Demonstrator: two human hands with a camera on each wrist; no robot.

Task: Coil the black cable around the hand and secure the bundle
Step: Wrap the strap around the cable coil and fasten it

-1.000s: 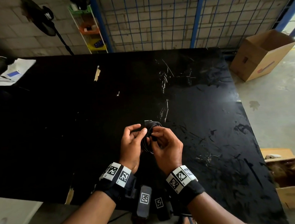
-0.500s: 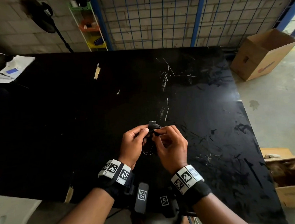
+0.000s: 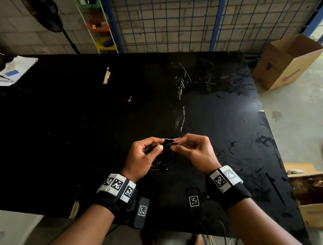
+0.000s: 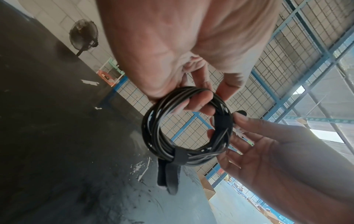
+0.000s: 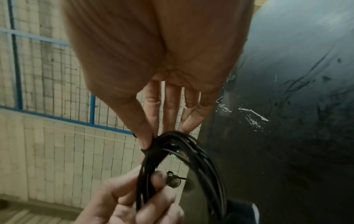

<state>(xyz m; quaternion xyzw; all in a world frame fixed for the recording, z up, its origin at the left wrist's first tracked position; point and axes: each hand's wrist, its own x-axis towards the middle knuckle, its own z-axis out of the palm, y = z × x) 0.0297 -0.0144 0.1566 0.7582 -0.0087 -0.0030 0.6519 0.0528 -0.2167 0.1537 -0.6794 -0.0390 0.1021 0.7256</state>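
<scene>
Above the near middle of the black surface (image 3: 83,125), the left hand (image 3: 141,156) grips the coiled black cable (image 4: 153,136); the right hand (image 3: 195,152) pinches a strap (image 4: 223,121) wrapped around it.

The cable (image 4: 153,136) I hold is black, glinting grey where light catches it, and its strap (image 4: 180,156) is matte black. My table (image 3: 83,125) is glossy black with white scratches. My wristbands (image 3: 119,187) carry black-and-white square codes (sharp checks). The wire fence (image 3: 217,18) behind is blue; the cardboard box (image 3: 284,61) is tan.
</scene>
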